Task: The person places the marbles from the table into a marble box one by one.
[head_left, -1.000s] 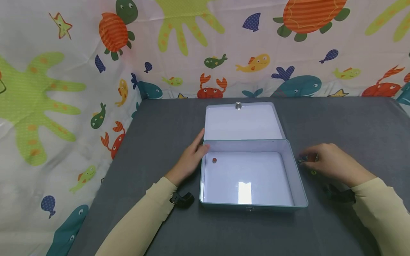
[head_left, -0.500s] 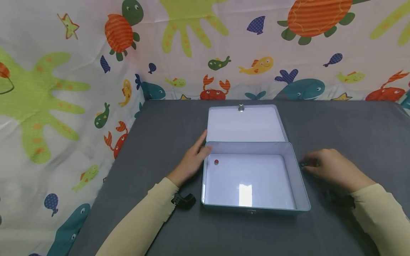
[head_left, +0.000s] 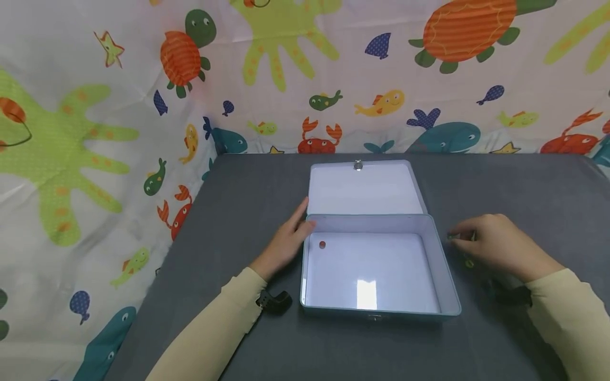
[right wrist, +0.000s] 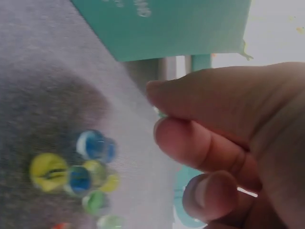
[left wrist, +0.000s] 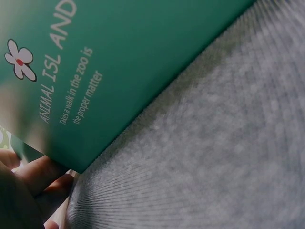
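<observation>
Sea-creature curtain (head_left: 286, 106) behind grey tabletop (head_left: 505, 185), a yellow marble (head_left: 469, 263) just reappeared below your right hand (head_left: 495, 243), frame right, which pinched a probable greenish marble (head_left: 450, 237), while your left hand (head_left: 283, 241) gripped the central box (head_left: 439, 270), its lone red piece (head_left: 322, 244) unmoved, so nothing was added.

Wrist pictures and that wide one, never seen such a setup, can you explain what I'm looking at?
There's no robot here, just a person's two bare hands. The wide picture comes from a head camera looking forward and down; each close one comes from a wrist camera. On the grey cloth-covered table stands an open teal metal-looking box, white inside, with one small round reddish bead in it. The left hand touches the box's far left corner. The right hand, beside the box's right wall, seems to pinch a small greenish piece, mostly hidden. Shiny glass-like beads, mainly blue, yellow and green, lie on the table nearby.
</observation>
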`<action>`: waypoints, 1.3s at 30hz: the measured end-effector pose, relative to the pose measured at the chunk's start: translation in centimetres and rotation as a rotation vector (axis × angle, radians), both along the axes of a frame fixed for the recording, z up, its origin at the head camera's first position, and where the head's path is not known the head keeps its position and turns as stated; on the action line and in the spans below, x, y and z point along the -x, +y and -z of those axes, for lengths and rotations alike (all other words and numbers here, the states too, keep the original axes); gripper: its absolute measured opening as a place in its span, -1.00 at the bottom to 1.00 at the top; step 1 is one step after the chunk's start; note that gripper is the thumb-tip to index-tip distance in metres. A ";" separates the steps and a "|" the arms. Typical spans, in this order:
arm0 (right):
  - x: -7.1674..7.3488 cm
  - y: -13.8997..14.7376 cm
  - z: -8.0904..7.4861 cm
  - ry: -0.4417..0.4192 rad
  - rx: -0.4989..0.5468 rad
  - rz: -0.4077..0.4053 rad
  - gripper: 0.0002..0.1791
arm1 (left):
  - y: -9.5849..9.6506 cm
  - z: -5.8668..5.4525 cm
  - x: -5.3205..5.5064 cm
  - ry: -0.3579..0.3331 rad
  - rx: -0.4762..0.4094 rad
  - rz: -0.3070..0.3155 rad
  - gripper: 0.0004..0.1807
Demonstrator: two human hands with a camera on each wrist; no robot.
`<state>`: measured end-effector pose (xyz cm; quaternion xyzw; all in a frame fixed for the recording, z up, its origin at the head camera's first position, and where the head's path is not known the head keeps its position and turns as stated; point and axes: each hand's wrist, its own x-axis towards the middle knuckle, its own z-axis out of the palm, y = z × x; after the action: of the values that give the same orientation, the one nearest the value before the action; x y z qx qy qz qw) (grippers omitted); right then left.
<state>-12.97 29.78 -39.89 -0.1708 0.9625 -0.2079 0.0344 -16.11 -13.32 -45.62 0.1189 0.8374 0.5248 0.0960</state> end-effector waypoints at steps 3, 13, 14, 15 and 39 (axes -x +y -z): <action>0.1 -0.2 -0.7 0.012 0.006 0.014 -0.79 | -0.1 0.0 -0.1 -0.003 -0.004 -0.004 -0.22; 0.4 -1.5 -3.0 0.035 0.065 0.012 -0.75 | -0.3 0.3 -0.3 0.012 -0.010 -0.001 -0.22; 0.4 -1.7 -3.2 0.041 0.067 0.006 -0.75 | -0.3 0.3 -0.3 0.009 -0.014 0.001 -0.22; 0.5 -1.9 -3.4 0.046 0.069 -0.001 -0.75 | -0.3 0.3 -0.3 0.008 -0.015 0.000 -0.22; 3.0 -10.0 -5.9 0.028 0.086 -0.125 -0.79 | -0.1 -0.1 -0.1 0.000 -0.021 0.022 -0.21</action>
<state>-15.98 19.83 -34.01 -0.2350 0.9405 -0.2439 0.0264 -15.97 -13.41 -45.56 0.1292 0.8305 0.5325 0.1004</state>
